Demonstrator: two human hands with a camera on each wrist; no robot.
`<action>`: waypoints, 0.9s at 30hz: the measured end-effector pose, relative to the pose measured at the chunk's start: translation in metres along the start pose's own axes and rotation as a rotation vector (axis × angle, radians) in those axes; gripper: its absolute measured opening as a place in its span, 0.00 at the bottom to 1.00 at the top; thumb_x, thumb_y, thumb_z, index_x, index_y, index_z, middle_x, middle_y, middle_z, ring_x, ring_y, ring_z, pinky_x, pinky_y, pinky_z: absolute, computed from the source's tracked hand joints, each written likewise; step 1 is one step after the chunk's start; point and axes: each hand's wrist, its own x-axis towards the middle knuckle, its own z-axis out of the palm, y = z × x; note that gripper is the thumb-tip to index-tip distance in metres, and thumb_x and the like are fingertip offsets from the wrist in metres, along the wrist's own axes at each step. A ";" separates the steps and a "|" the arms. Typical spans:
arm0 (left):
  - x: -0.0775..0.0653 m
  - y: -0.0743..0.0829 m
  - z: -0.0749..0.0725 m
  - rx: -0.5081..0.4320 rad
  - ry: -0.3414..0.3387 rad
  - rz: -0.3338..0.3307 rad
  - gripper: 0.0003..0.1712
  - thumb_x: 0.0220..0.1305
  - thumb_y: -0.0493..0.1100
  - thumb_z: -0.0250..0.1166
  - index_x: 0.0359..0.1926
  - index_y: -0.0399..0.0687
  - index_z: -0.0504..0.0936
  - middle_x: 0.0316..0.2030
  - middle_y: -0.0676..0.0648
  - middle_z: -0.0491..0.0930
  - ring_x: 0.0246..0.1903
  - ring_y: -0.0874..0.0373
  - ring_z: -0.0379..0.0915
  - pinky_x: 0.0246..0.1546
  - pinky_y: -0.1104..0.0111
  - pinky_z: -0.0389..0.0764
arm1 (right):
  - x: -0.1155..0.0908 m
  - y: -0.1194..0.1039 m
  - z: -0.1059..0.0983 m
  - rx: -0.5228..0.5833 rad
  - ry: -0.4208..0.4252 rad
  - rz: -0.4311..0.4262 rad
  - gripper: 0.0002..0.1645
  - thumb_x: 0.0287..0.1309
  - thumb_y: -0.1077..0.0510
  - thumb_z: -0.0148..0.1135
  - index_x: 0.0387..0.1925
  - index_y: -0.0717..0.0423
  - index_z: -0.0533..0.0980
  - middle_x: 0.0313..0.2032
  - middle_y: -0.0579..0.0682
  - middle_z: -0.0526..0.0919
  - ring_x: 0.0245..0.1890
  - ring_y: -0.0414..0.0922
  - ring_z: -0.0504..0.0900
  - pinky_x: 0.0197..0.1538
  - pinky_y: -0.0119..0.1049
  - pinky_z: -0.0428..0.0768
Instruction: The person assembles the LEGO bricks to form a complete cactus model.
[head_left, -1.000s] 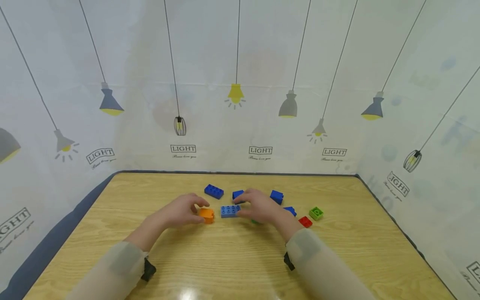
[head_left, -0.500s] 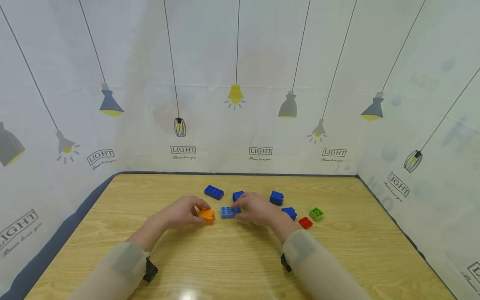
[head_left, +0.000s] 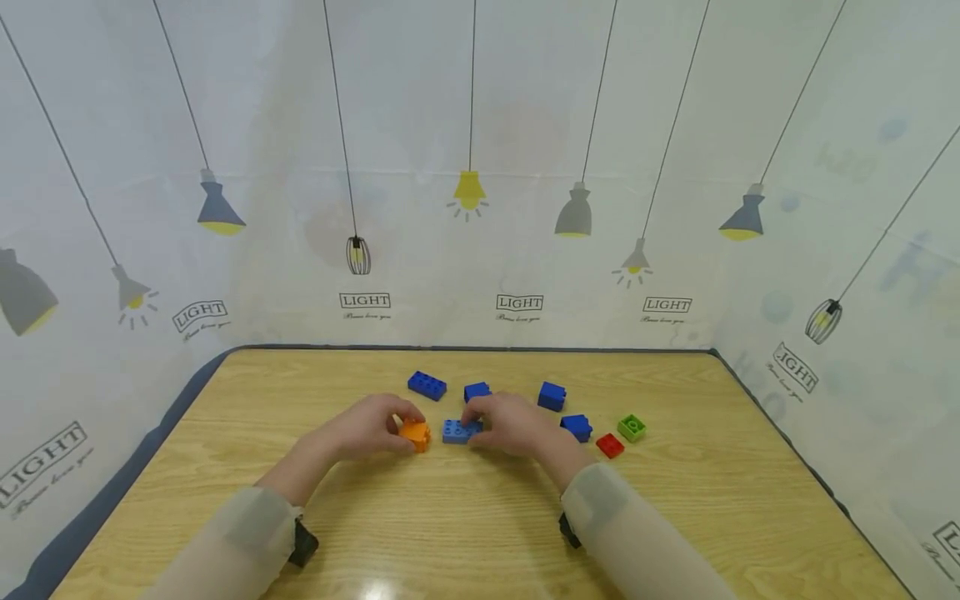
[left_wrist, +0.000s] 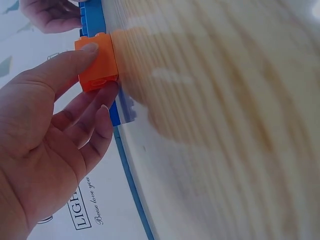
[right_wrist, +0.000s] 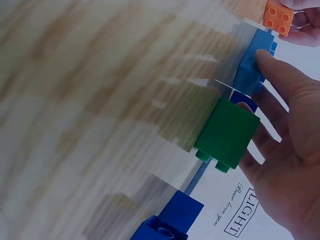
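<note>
Evidently, in narrow grips, the left hand point(head_left: 371, 429) is pinching an orange block point(head_left: 416, 435), the right hand point(head_left: 512, 425) a light-blue brick point(head_left: 453, 432) just beside it on the tabletop point(head_left: 427, 521); only the right wrist view is showing a green block point(right_wrist: 228, 134).

Pale white, faintly creased sheeting walls point(head_left: 525, 237) rise along the left, far and right sides of a light-yellow tabletop point(head_left: 435, 533) with wood grain and rounded far corners, a dark-blue strip point(head_left: 112, 483) running round its edge, seen at eight o'clock. Printed hanging lamps cover the walls: a bright-yellow shade with short grey rays point(head_left: 469, 192) at twelve o'clock, a large grey dome point(head_left: 26, 292) at nine and a black wire cage lamp point(head_left: 825, 321) at three, above boxed dark "LIGHT" lettering point(head_left: 519, 302). A small white glare point(head_left: 375, 590) shines on the wood towards seven o'clock.
</note>
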 end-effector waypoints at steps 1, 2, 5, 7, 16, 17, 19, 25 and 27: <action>0.000 0.000 0.000 -0.001 0.001 0.003 0.20 0.67 0.43 0.80 0.58 0.49 0.90 0.54 0.50 0.89 0.42 0.57 0.79 0.49 0.62 0.86 | 0.000 0.000 0.000 -0.003 0.002 -0.005 0.14 0.70 0.52 0.77 0.54 0.41 0.86 0.57 0.44 0.90 0.57 0.45 0.86 0.67 0.48 0.84; 0.000 0.001 0.000 -0.002 0.002 0.003 0.20 0.67 0.43 0.80 0.58 0.49 0.90 0.53 0.50 0.89 0.42 0.56 0.79 0.48 0.62 0.86 | -0.001 0.000 0.000 -0.004 0.003 -0.009 0.13 0.70 0.52 0.77 0.53 0.41 0.86 0.57 0.44 0.90 0.56 0.45 0.86 0.66 0.48 0.84; -0.001 0.002 0.001 -0.012 0.006 0.000 0.19 0.66 0.43 0.80 0.56 0.49 0.89 0.53 0.50 0.89 0.43 0.56 0.80 0.48 0.62 0.85 | -0.002 0.001 -0.001 0.001 0.005 -0.014 0.13 0.70 0.53 0.76 0.53 0.41 0.85 0.58 0.44 0.90 0.58 0.45 0.85 0.67 0.48 0.84; -0.002 0.004 0.002 -0.024 0.007 -0.001 0.19 0.66 0.42 0.80 0.56 0.50 0.89 0.53 0.49 0.88 0.43 0.56 0.80 0.48 0.62 0.86 | -0.003 0.000 -0.002 0.021 0.006 -0.014 0.13 0.71 0.53 0.76 0.54 0.41 0.85 0.59 0.44 0.89 0.60 0.45 0.85 0.68 0.48 0.83; -0.006 0.010 0.004 -0.013 0.037 0.046 0.19 0.68 0.42 0.79 0.58 0.50 0.86 0.55 0.49 0.87 0.46 0.57 0.82 0.52 0.61 0.87 | -0.024 -0.002 -0.021 0.074 0.081 -0.092 0.15 0.73 0.54 0.74 0.57 0.44 0.86 0.59 0.44 0.89 0.62 0.46 0.85 0.70 0.50 0.83; -0.007 0.012 0.004 -0.016 0.041 0.046 0.19 0.68 0.42 0.79 0.58 0.51 0.86 0.55 0.50 0.87 0.47 0.57 0.82 0.52 0.61 0.87 | -0.028 -0.002 -0.023 0.068 0.093 -0.096 0.15 0.73 0.54 0.74 0.57 0.44 0.85 0.59 0.44 0.89 0.62 0.46 0.85 0.70 0.50 0.83; -0.007 0.014 0.005 -0.020 0.050 0.048 0.19 0.68 0.42 0.79 0.57 0.51 0.85 0.55 0.50 0.87 0.48 0.57 0.82 0.52 0.62 0.88 | -0.037 -0.001 -0.027 0.055 0.119 -0.109 0.15 0.73 0.53 0.74 0.58 0.44 0.85 0.59 0.44 0.89 0.62 0.46 0.85 0.69 0.50 0.84; -0.008 0.023 0.008 -0.049 0.074 0.080 0.18 0.68 0.40 0.78 0.56 0.51 0.84 0.55 0.49 0.86 0.49 0.55 0.81 0.47 0.66 0.90 | -0.064 0.004 -0.037 0.065 0.188 -0.153 0.16 0.71 0.56 0.75 0.57 0.45 0.85 0.56 0.43 0.89 0.58 0.44 0.85 0.65 0.51 0.86; -0.009 0.027 0.010 -0.060 0.080 0.088 0.19 0.68 0.39 0.78 0.56 0.51 0.83 0.55 0.49 0.85 0.49 0.55 0.81 0.46 0.67 0.90 | -0.072 0.006 -0.038 0.056 0.210 -0.173 0.16 0.70 0.56 0.76 0.57 0.46 0.85 0.55 0.42 0.89 0.56 0.43 0.86 0.63 0.50 0.87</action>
